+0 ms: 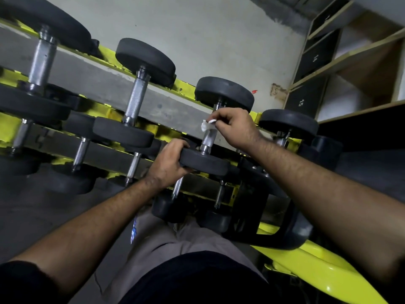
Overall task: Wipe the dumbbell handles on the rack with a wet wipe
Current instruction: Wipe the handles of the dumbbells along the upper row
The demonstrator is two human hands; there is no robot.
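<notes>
A yellow rack carries several black dumbbells with steel handles on its tiers. My right hand pinches a small white wet wipe against the upper part of one dumbbell's knurled handle. My left hand grips the near black head of that same dumbbell. Its far head rests on the rack's back rail. The neighbouring dumbbell handle stands free to the left.
Wooden shelves with numbered black boxes stand at the right. More dumbbells fill the lower tiers. A yellow frame tube runs at the lower right, near my legs. A grey wall lies behind the rack.
</notes>
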